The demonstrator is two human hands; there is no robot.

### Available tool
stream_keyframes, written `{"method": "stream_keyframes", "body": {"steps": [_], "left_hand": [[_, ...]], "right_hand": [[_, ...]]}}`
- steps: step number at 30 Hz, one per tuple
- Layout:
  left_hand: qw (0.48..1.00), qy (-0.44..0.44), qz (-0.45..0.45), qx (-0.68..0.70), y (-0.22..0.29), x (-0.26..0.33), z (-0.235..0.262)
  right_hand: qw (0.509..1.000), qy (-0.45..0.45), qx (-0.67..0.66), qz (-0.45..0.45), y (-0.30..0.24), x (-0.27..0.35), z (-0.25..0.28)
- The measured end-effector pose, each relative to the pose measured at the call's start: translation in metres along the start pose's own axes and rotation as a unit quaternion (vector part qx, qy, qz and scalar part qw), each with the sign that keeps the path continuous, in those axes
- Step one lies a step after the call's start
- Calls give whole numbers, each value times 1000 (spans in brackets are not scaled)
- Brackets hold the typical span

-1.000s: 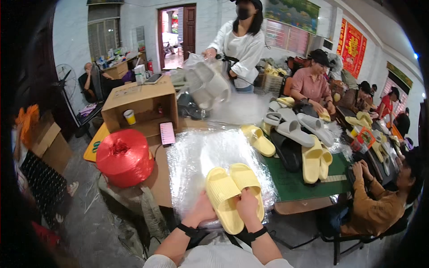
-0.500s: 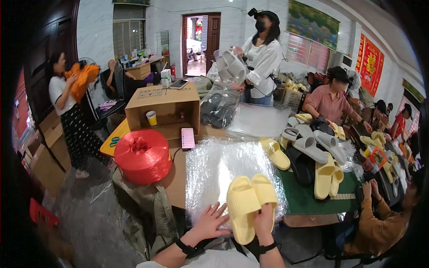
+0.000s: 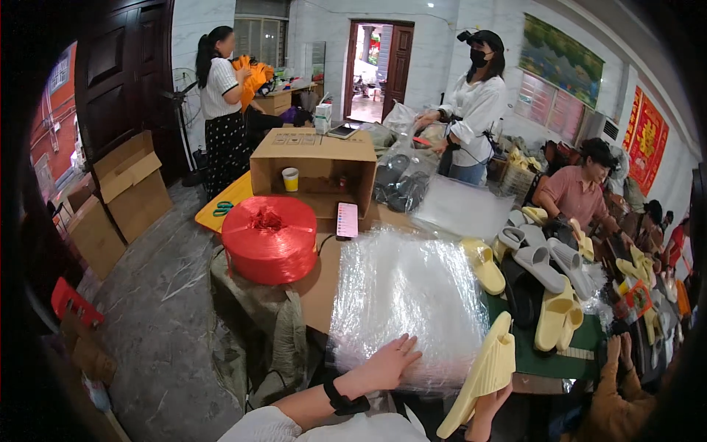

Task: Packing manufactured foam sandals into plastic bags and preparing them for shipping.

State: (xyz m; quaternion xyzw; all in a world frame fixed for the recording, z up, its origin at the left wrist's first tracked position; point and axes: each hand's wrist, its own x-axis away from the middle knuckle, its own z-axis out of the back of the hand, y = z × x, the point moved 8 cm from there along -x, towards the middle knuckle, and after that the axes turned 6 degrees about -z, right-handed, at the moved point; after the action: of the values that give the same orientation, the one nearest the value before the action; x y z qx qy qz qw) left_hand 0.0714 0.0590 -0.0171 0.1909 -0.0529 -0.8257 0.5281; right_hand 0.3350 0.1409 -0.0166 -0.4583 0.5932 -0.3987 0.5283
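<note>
My left hand (image 3: 390, 362) lies with its fingers stretched out on the near edge of a stack of clear plastic bags (image 3: 412, 291). Right of the stack, my right hand (image 3: 489, 404) is closed on pale yellow slippers (image 3: 480, 372), held tilted up on edge. One slipper shows plainly; whether the second is behind it I cannot tell. Part of the right hand is hidden by the slipper. Beyond it, another yellow slipper (image 3: 483, 267) sits against the right edge of the bags.
A red twine roll (image 3: 269, 247) stands left of the bags, by green-handled scissors (image 3: 222, 209). Behind are a phone (image 3: 347, 220) and an open cardboard box (image 3: 313, 145) holding a paper cup (image 3: 291, 179). Grey, black and yellow slippers (image 3: 541, 269) crowd the right side, where co-workers sit.
The slippers have moved right and nearer me in my right hand, turning from flat to on edge. My left hand stays on the bags. The whole view has swung left.
</note>
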Motion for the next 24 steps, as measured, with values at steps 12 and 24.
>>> {"method": "stream_keyframes", "body": {"steps": [12, 24], "left_hand": [[959, 72, 149, 231, -20, -19, 23], [767, 274, 270, 513, -60, 0, 31]], "right_hand": [[999, 3, -25, 27, -20, -3, -3], [972, 76, 189, 117, -81, 2, 31]]}}
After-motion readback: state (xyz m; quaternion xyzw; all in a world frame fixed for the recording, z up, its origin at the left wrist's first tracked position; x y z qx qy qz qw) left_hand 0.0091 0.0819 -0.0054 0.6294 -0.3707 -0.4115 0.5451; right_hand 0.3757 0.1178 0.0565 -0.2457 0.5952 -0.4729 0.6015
